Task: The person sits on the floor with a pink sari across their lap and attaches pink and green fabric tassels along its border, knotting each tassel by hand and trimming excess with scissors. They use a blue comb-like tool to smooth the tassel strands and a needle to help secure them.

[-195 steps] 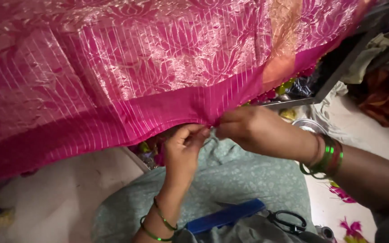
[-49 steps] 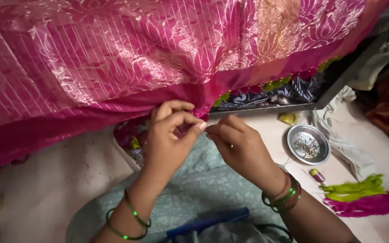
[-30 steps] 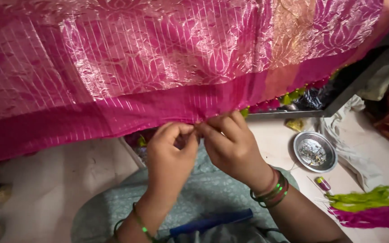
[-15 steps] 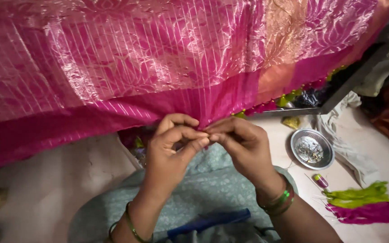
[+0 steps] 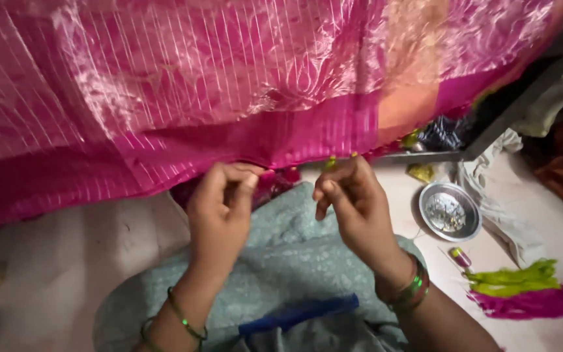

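Observation:
A shiny pink fabric (image 5: 229, 78) with pale woven stripes and flower patterns hangs across the top, its plain magenta hem (image 5: 307, 133) running along the bottom. My left hand (image 5: 219, 212) pinches the hem's lower edge between thumb and fingers, beside small pink tassels (image 5: 281, 176). My right hand (image 5: 353, 202) is a little to the right, apart from the left, fingers curled with the fingertips up at the hem near a small green-yellow tassel (image 5: 331, 161). Whether it grips anything is blurred. Both wrists wear green bangles.
A teal patterned cloth (image 5: 294, 261) covers my lap, with a blue flat case (image 5: 298, 315) on it. On the floor at right are a steel bowl (image 5: 447, 212) of small shiny bits, a small thread spool (image 5: 459, 256), green threads (image 5: 513, 279) and magenta threads (image 5: 522, 303). A metal frame (image 5: 425, 156) runs behind.
My hands, pinched together at the hem half a second ago, have separated. The left slid left along the edge, the right drew away to the right.

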